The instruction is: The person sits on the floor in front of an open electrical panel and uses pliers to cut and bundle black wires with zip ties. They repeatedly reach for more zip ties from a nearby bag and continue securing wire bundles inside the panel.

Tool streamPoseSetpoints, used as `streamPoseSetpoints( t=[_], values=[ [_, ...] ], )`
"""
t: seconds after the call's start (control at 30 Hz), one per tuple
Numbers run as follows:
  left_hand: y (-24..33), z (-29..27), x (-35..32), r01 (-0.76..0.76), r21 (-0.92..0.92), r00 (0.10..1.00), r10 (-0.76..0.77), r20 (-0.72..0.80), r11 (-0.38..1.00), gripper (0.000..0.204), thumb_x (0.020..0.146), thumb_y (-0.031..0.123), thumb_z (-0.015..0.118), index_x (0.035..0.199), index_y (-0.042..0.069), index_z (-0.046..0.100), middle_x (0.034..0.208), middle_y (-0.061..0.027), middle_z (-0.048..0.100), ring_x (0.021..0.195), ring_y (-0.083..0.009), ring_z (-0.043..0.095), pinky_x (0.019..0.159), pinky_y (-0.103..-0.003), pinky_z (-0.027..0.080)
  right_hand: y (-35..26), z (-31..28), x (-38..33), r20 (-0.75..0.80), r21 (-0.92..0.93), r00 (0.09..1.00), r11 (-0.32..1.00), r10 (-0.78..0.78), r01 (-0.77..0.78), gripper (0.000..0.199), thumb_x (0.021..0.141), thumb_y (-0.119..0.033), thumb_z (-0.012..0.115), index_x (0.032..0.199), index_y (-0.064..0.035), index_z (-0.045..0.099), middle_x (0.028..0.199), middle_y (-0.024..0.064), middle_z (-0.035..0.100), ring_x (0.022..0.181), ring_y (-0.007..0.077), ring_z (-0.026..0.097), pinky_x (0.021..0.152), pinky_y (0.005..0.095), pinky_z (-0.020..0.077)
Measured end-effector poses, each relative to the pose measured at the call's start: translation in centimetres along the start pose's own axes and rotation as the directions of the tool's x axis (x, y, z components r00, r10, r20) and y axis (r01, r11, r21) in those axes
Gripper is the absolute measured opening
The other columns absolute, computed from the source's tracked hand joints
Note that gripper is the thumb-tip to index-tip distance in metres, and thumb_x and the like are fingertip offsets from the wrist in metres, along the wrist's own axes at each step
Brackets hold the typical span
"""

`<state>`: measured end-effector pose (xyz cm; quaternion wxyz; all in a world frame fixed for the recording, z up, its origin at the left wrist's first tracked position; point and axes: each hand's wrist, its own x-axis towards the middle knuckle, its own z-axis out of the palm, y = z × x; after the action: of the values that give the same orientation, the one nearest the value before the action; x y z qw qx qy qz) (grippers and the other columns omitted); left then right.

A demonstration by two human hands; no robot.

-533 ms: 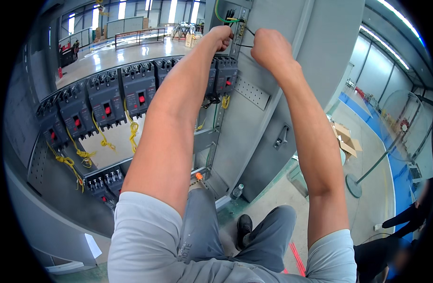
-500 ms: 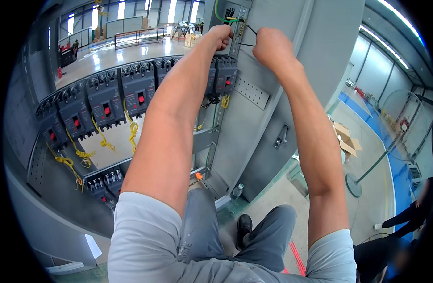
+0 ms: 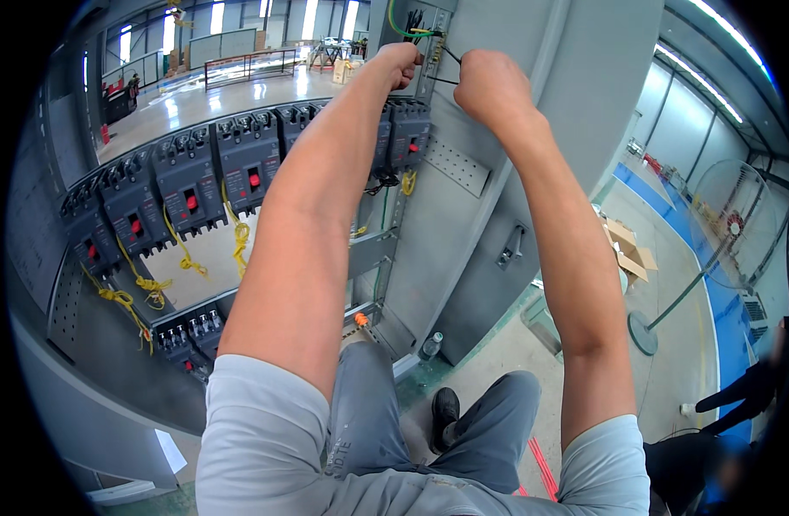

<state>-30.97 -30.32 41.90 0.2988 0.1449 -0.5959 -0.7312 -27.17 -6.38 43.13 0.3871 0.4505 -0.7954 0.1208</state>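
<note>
At the top of the cabinet's grey slotted post (image 3: 436, 64), my left hand (image 3: 401, 64) is closed, its fingertips turned to the post. Whatever lies in those fingers is hidden. My right hand (image 3: 492, 82) makes a fist to the right of the post, shut on a thin black cable tie (image 3: 449, 53). Two dark strands of it stretch between fist and post. A green-and-yellow wire (image 3: 400, 31) curves to the post just above, beside a bundle of black wires (image 3: 414, 24). Below my left forearm runs a row of dark circuit breakers (image 3: 247, 155) with red switches.
Yellow wires (image 3: 241, 236) hang knotted under the breakers. More breakers (image 3: 188, 340) sit lower left. The cabinet's grey side panel (image 3: 463, 224) stands at right. A clear bottle (image 3: 431, 347) is by my knee. Farther right are an open cardboard box (image 3: 626, 245), a stand fan (image 3: 733, 225) and a person's dark sleeve (image 3: 743, 400).
My right fist has shifted slightly left, still on the cable tie. My left hand stays by the post. The whole view has moved a little.
</note>
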Motion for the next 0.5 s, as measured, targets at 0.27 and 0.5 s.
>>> streamPoseSetpoints(
  t=[0.27,0.5],
  values=[
    [-0.1,0.1,-0.3,0.009,0.06,0.999,-0.007,-0.043,0.998,0.022,0.091,0.005,0.056,0.072,0.013,0.048,0.056,0.0075,0.031,0.042,-0.005,0.024,0.037,-0.022,0.016,-0.9,0.7,1.2,0.032,0.007,0.999,1.0,0.02,-0.02,0.018,0.076,-0.005,0.063,0.088,-0.0011,0.075,0.095,0.0225,0.073,0.093,0.0409,0.07,0.08,0.0488,0.0573],
    [-0.3,0.8,-0.6,0.036,0.099,0.997,-0.03,-0.066,0.994,0.021,0.092,0.006,0.056,0.073,0.013,0.05,0.056,0.0073,0.031,0.042,-0.0051,0.024,0.037,-0.023,0.016,-0.3,2.6,2.7,0.095,0.002,0.993,0.998,0.063,-0.064,0.022,0.077,-0.009,0.068,0.097,-0.0029,0.077,0.103,0.0194,0.074,0.1,0.0365,0.072,0.083,0.0443,0.0584]
  ],
)
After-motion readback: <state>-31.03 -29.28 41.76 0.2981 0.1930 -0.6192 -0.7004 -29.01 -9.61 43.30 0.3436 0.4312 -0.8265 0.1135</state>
